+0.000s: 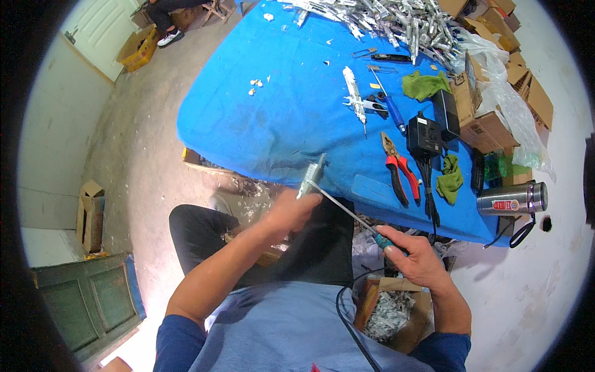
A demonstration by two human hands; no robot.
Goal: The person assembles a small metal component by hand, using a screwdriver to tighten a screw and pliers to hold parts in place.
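Head view: the left hand (290, 211) closes its fingers around a small silvery metal part (311, 177), steadying it just before the blue table (279, 118) edge, so the right hand (416, 257), fingers wrapped round a screwdriver (347, 214), can drive its tip in.

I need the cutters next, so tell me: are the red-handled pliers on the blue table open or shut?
Open at the handles: the red-handled pliers lie flat on the blue table with their two grips spread apart. Whether the tips touch is too small to tell.
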